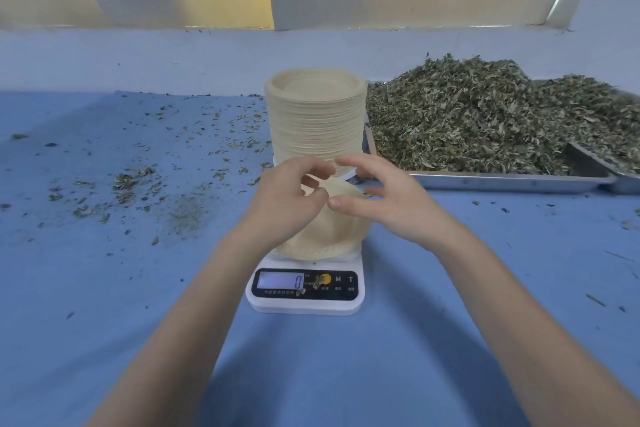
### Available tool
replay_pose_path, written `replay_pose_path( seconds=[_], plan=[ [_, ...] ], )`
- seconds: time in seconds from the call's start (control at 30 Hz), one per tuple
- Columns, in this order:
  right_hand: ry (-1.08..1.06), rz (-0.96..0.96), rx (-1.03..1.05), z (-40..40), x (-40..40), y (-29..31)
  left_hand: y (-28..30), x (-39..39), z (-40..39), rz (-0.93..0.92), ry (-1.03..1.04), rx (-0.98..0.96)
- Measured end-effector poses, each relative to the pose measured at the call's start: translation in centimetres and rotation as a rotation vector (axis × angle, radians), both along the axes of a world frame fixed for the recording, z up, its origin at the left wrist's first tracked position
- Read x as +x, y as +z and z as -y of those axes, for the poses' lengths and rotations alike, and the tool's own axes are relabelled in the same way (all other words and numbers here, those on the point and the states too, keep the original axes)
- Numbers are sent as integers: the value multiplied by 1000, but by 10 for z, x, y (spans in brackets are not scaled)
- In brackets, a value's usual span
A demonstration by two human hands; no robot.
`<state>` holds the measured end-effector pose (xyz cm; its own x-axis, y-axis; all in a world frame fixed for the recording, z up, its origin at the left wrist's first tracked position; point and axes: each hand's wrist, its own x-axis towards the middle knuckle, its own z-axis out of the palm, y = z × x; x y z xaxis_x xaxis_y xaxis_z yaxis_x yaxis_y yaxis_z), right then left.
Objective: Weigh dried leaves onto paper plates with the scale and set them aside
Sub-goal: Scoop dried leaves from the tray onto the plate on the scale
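A beige paper plate point(332, 236) lies tilted on the white digital scale point(304, 302), whose display reads 0. My left hand point(284, 208) has curled fingers that pinch the plate's far rim. Beside it, my right hand point(391, 208) hovers with its fingers spread, and the thumb touches the same rim. Behind the scale stands a tall stack of paper plates point(315, 114). A big heap of dried leaves point(485, 121) fills a metal tray point(502, 181) at the right.
Loose leaf crumbs point(128, 184) are scattered over the blue table to the left. A metal scoop point(585, 159) lies half buried in the leaves at the tray's front right. A pale wall ledge runs along the back.
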<state>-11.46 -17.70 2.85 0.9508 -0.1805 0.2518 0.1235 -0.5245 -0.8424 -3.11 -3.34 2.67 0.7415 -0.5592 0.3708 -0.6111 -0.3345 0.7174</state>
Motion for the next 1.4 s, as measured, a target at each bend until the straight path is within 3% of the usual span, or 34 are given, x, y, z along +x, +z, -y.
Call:
replay_pose_path(
  seconds=[0.2,0.37,0.47,0.57,0.7,0.8,0.97,1.1,1.2,1.27,1.4],
  plan=[
    [-67,98,19,37,6,0,12,8,58,145,-72,178],
    [-166,-2,-61,109,2,11,26,15,142,194,-182,371],
    [-270,-111,-252,157,9,18,30,30,193,157,-200,484],
    [-369,-239,-574,194,26,18,26,50,232,76,-162,615],
    [-330,-410,-677,217,55,7,18,71,257,46,-78,817],
    [-286,-479,-686,220,75,-5,10,77,263,-87,-122,814],
    [-232,-460,-689,219,95,-16,-3,88,266,-153,-137,756],
    [-251,-328,-473,223,96,-14,4,94,258,-49,-108,811],
    [-195,-413,-557,219,98,-16,9,93,254,-15,-42,856],
    [-172,-471,-650,211,105,-20,8,89,253,-122,-31,830],
    [-201,-402,-550,204,108,-20,3,82,254,-253,-48,737]
  ],
)
